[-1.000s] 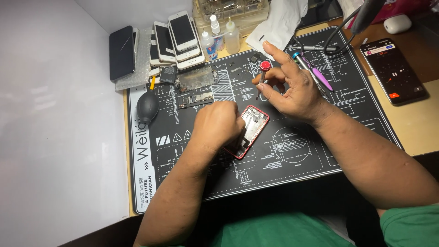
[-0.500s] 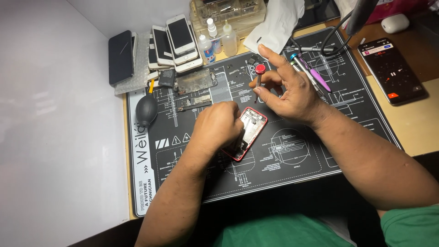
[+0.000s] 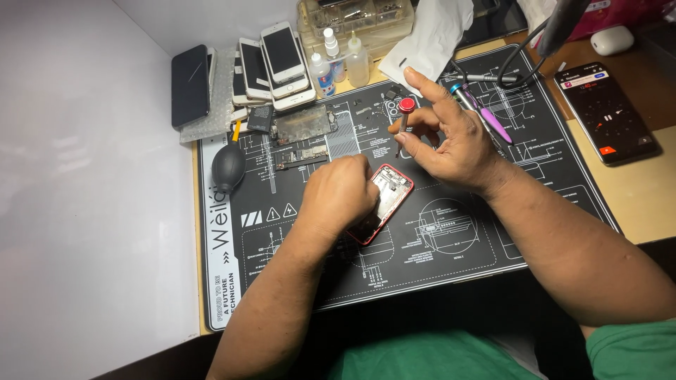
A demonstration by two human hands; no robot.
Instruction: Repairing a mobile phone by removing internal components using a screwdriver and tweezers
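Raised slightly since earlier: right hand (image 3: 451, 141), grip pinching red-capped screwdriver (image 3: 405, 119) upright above black mat (image 3: 493, 232). Left hand (image 3: 341, 193) clenched over red-framed opened phone (image 3: 387, 200), mid-mat on surface. Advised: seat tip squarely, press lightly, hold phone steady.

Bench count, head view.

I see two hands: left hand (image 3: 338, 193), right hand (image 3: 451, 141). One open red phone (image 3: 384, 200), one red-capped screwdriver (image 3: 405, 116). One black phone on bubble wrap (image 3: 190, 84), one stack of about four pale phones (image 3: 278, 67), exact number hard to tell. One lit phone at the right (image 3: 605, 112). Two small dropper bottles (image 3: 338, 60). One black air blower (image 3: 229, 165). One work mat (image 3: 451, 239). One clear parts box (image 3: 355, 17).
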